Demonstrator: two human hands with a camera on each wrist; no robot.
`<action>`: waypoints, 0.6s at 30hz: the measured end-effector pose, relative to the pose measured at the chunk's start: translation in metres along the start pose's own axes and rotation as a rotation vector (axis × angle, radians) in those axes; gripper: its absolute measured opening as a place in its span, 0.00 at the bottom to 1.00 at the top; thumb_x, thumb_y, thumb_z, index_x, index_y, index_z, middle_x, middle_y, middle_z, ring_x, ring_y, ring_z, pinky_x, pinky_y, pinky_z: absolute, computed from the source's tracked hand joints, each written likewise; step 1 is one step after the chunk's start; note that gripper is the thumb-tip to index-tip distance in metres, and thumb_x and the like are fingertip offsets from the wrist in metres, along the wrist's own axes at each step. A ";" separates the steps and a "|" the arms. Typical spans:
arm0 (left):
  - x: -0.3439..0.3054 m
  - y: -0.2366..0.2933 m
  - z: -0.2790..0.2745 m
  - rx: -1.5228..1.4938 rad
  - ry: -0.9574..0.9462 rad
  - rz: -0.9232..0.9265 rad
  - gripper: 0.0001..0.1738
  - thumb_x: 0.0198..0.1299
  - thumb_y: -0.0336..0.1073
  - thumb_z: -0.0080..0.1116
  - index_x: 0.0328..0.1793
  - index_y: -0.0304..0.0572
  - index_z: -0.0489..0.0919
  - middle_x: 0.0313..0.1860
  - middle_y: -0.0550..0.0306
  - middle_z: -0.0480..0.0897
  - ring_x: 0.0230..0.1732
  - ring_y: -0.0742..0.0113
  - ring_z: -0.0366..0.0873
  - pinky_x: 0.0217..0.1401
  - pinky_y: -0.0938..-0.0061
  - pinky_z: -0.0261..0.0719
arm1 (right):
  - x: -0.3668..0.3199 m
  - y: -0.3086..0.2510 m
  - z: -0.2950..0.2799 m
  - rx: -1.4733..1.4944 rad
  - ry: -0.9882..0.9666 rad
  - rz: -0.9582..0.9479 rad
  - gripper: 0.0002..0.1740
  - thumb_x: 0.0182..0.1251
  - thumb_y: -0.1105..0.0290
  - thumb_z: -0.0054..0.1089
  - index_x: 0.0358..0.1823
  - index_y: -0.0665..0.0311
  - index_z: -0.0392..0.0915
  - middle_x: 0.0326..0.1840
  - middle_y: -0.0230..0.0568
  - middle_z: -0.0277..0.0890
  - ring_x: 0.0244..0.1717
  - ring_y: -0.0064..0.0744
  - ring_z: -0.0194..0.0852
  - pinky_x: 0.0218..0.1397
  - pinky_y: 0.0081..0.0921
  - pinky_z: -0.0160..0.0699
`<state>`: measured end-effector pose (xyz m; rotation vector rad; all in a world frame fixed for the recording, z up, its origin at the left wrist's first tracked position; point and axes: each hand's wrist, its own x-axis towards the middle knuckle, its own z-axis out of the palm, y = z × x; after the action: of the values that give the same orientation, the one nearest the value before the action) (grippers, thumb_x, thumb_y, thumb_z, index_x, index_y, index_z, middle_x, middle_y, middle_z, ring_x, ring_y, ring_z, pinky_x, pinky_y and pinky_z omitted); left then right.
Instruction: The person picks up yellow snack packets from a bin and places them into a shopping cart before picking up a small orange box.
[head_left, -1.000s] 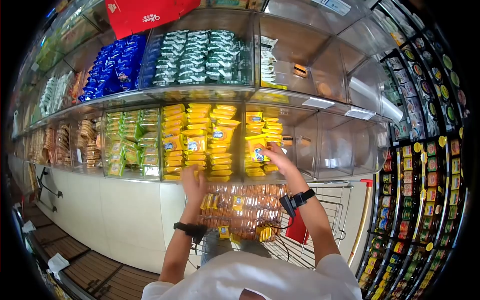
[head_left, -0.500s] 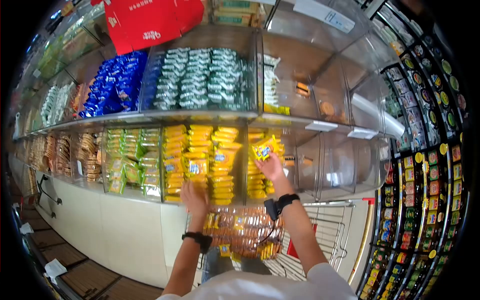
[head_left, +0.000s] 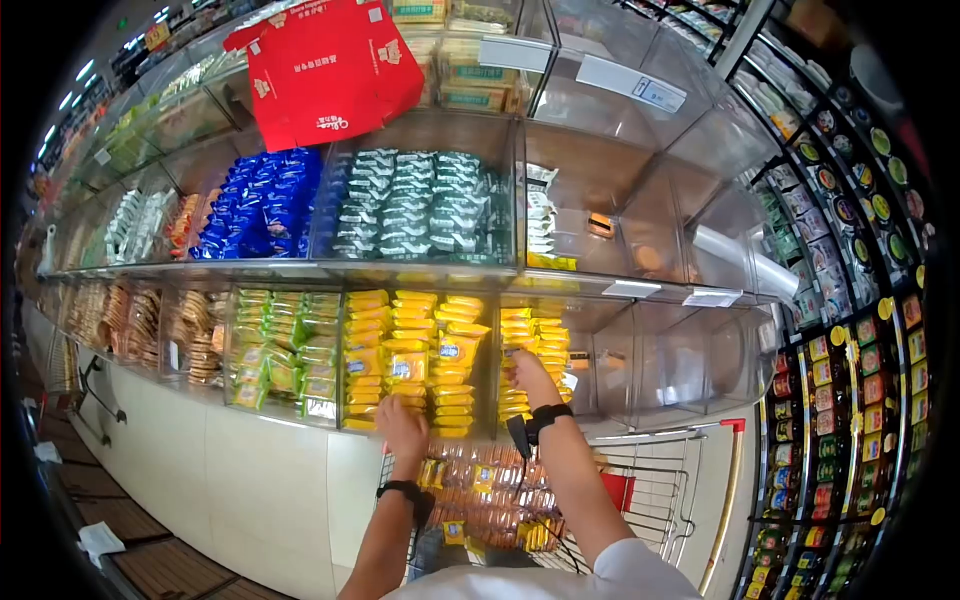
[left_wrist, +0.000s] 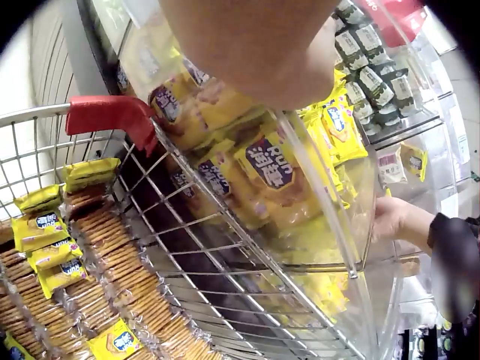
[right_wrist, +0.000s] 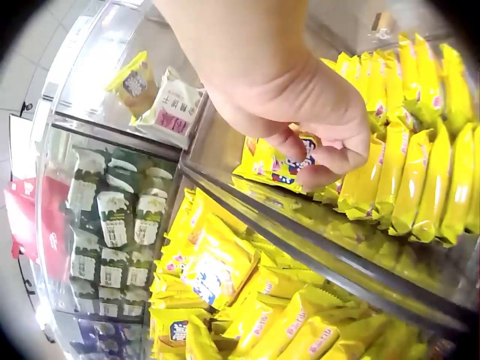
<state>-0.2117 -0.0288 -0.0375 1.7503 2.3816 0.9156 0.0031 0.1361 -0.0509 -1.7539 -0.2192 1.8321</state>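
In the right-hand bin of yellow biscuit packets, my right hand (head_left: 530, 378) reaches in with bent fingers. The right wrist view shows its thumb and fingers pinching a yellow biscuit packet (right_wrist: 281, 161) at the end of a row of packets (right_wrist: 409, 169). Over the front edge of the neighbouring bin lies my left hand (head_left: 403, 425), near stacked yellow packets (head_left: 408, 367). In the left wrist view the back of that hand and the wrist hide its fingers, so I cannot tell how they are bent.
Below the bins stands a shopping cart (left_wrist: 247, 247) with clear-wrapped biscuits (left_wrist: 135, 262) and loose yellow packets (left_wrist: 116, 341). Clear dividers (right_wrist: 300, 236) separate the bins. Green packets (head_left: 410, 205), blue packets (head_left: 255, 205) and a red cardboard piece (head_left: 330, 75) are further back.
My right hand lifted a yellow packet above the row, then lowered it back into the bin. The left hand stays at the bin's front edge. The head view has tilted up.
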 end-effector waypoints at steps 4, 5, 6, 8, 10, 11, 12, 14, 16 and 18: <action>0.002 0.003 0.000 0.050 -0.020 -0.026 0.29 0.42 0.33 0.57 0.52 0.34 0.64 0.52 0.44 0.66 0.58 0.47 0.59 0.59 0.55 0.54 | -0.005 0.015 -0.035 -0.086 -0.158 -0.216 0.10 0.59 0.64 0.46 0.38 0.61 0.68 0.22 0.39 0.71 0.19 0.32 0.69 0.18 0.29 0.63; 0.004 0.006 -0.007 -0.001 -0.087 -0.043 0.27 0.44 0.35 0.55 0.52 0.34 0.64 0.52 0.45 0.66 0.57 0.47 0.59 0.59 0.56 0.54 | -0.010 0.029 -0.054 -0.104 -0.185 -0.252 0.12 0.59 0.64 0.46 0.40 0.62 0.68 0.24 0.40 0.73 0.21 0.33 0.70 0.19 0.28 0.65; 0.005 0.005 -0.006 0.006 -0.060 -0.004 0.26 0.46 0.36 0.52 0.53 0.32 0.64 0.51 0.43 0.66 0.56 0.46 0.60 0.60 0.56 0.54 | -0.019 0.043 -0.072 -0.123 -0.211 -0.286 0.13 0.59 0.64 0.46 0.41 0.63 0.67 0.26 0.41 0.74 0.22 0.33 0.72 0.20 0.28 0.67; 0.003 -0.001 -0.003 -0.078 -0.011 0.047 0.27 0.47 0.36 0.49 0.54 0.29 0.63 0.51 0.40 0.65 0.54 0.44 0.60 0.60 0.55 0.53 | -0.069 0.054 -0.098 -0.191 -0.134 -0.324 0.14 0.59 0.64 0.48 0.44 0.63 0.68 0.29 0.44 0.76 0.25 0.33 0.74 0.25 0.24 0.71; -0.002 -0.007 -0.005 -0.121 0.041 0.066 0.30 0.45 0.33 0.49 0.57 0.28 0.60 0.52 0.37 0.64 0.55 0.42 0.58 0.60 0.54 0.52 | -0.114 0.079 -0.134 -0.306 -0.096 -0.387 0.15 0.60 0.67 0.46 0.47 0.65 0.67 0.32 0.43 0.76 0.28 0.31 0.75 0.29 0.25 0.75; -0.007 -0.014 -0.005 -0.095 0.096 0.065 0.32 0.44 0.32 0.50 0.58 0.27 0.59 0.53 0.36 0.63 0.55 0.41 0.58 0.60 0.53 0.52 | -0.132 0.095 -0.153 -0.309 -0.052 -0.372 0.15 0.60 0.68 0.46 0.48 0.65 0.67 0.33 0.43 0.76 0.29 0.31 0.76 0.29 0.25 0.75; -0.018 -0.023 -0.003 -0.069 0.149 0.058 0.34 0.42 0.32 0.51 0.59 0.26 0.58 0.54 0.35 0.62 0.56 0.41 0.57 0.60 0.53 0.51 | -0.155 0.111 -0.170 -0.316 -0.008 -0.353 0.16 0.60 0.68 0.46 0.48 0.65 0.66 0.34 0.43 0.76 0.29 0.31 0.76 0.29 0.24 0.75; -0.048 -0.031 -0.022 -0.115 0.108 -0.007 0.37 0.41 0.30 0.51 0.61 0.26 0.56 0.56 0.33 0.61 0.56 0.40 0.57 0.61 0.54 0.52 | -0.180 0.150 -0.209 -0.315 0.030 -0.284 0.15 0.59 0.69 0.46 0.48 0.65 0.66 0.33 0.43 0.76 0.29 0.31 0.76 0.28 0.25 0.74; -0.085 -0.038 -0.040 -0.132 0.059 -0.017 0.37 0.41 0.30 0.54 0.60 0.26 0.57 0.56 0.34 0.61 0.57 0.41 0.58 0.59 0.56 0.56 | -0.202 0.197 -0.252 -0.263 0.019 -0.263 0.15 0.59 0.68 0.47 0.47 0.64 0.67 0.33 0.43 0.77 0.28 0.32 0.76 0.27 0.27 0.74; -0.151 -0.071 -0.049 -0.104 -0.145 0.015 0.35 0.42 0.31 0.54 0.59 0.26 0.58 0.55 0.35 0.63 0.56 0.41 0.59 0.59 0.56 0.57 | -0.215 0.255 -0.286 -0.281 0.197 -0.093 0.14 0.57 0.68 0.47 0.45 0.63 0.68 0.31 0.42 0.76 0.24 0.28 0.75 0.21 0.23 0.68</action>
<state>-0.2362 -0.1965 -0.0766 1.7353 2.1948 0.8654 0.1917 -0.2599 -0.0277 -2.0634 -0.4904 1.6107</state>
